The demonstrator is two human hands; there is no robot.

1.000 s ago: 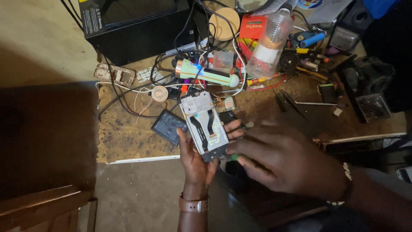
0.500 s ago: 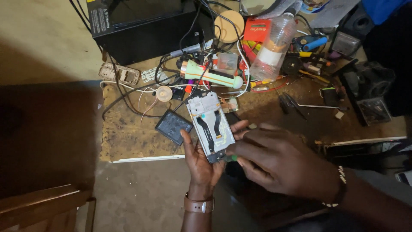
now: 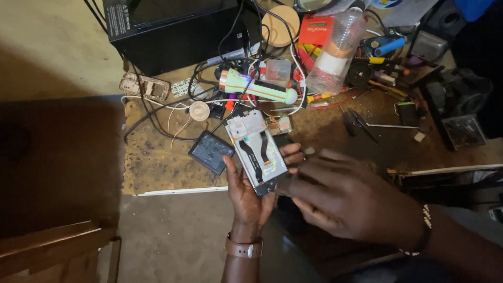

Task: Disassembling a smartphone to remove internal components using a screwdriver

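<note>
Leftmost, at the lower left of the frame, a wooden chair edge (image 3: 52, 251) shows against the dim floor. Further right, near the upper left of the worn workbench (image 3: 157, 167), lies a stripped phone frame (image 3: 144, 86), and above it a black box (image 3: 178, 26) stands at the top of the frame. A small round speaker disc (image 3: 199, 110) with thin white wires sits below that, and a dark battery pack (image 3: 211, 151) lies flat on the bench just left of centre.

At centre, the left hand (image 3: 249, 194) comes up from the bottom edge, a brown watch strap (image 3: 243, 248) on its wrist. Its thumb and fingers are clamped on the sides of an opened phone (image 3: 258, 151), held tilted above the bench with its silver inner plate and black ribbon cables facing up. Behind the phone, a pale green torch (image 3: 257, 86) lies among tangled cables.

Right of centre, the right hand (image 3: 351, 199) lies over the phone's lower end, fingers drawn close together with the tips at its bottom corner; whether they pinch anything cannot be told. A beaded bracelet (image 3: 425, 222) circles that wrist. Upper right, a clear plastic bottle (image 3: 335, 52) lies among tools, with tweezers (image 3: 361, 123) below it.
</note>
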